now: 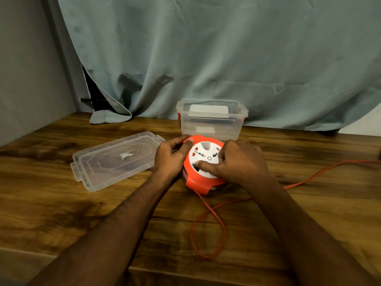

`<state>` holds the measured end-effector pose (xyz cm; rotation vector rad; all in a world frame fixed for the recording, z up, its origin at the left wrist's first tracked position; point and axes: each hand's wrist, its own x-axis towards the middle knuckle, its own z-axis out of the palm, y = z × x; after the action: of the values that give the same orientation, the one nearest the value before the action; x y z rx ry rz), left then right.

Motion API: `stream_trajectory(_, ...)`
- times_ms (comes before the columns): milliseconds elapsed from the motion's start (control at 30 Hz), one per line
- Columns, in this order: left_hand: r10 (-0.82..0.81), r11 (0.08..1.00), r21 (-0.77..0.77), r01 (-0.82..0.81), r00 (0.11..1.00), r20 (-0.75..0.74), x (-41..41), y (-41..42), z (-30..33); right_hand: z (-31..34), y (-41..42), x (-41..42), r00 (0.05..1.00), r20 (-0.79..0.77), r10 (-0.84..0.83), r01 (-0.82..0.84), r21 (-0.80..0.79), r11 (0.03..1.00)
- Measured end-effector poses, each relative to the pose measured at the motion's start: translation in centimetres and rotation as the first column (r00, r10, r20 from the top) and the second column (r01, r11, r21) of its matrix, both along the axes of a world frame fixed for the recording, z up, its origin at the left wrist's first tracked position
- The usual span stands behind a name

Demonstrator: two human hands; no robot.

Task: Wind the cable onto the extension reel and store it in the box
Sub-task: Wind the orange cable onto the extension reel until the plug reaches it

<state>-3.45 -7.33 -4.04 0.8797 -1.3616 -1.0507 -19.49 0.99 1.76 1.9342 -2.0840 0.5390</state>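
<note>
I see bare table (61,213) front left, wide and open for a hand. The lid (115,159) lies flat left of centre, low, easy to pass over. The open box (212,118) stands just behind the reel (203,165), nearly touching; top is open, a white item sits inside at the back. The curtain (226,58) hangs close behind the box, blocking the far side. My left hand (171,156) and right hand (239,159) flank the reel, closing both sides. The cable (208,230) loops across the front centre and trails off right, a snag risk there. Right rear table looks free.
</note>
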Motion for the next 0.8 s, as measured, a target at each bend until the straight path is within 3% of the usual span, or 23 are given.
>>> stream_trajectory(267, 0.006, 1.0, 0.008, -0.006, 1.0, 0.005, -0.1, -0.1, 0.0, 0.0, 0.3, 1.3, 0.998, -0.015, 0.06, -0.061, -0.02, 0.998)
stream_trajectory(500, 0.008, 1.0, 0.011, -0.008, 1.0, -0.006, -0.2, -0.2, 0.0, 0.6, 0.1, -0.8, 0.991, 0.082, 0.109, -0.108, -0.012, 0.994)
stream_trajectory(667, 0.01, 1.0, 0.013, -0.01, 1.0, -0.01, -0.2, 0.0, 0.1, 1.4, 0.6, -3.0, 0.963, 0.114, 0.243, -0.261, 0.177, 0.949)
stream_trajectory(800, 0.009, 1.0, 0.007, -0.009, 1.0, -0.003, -0.2, -0.1, 0.0, 0.9, 0.1, -3.9, 0.963, 0.162, 0.217, -0.241, 0.148, 0.959)
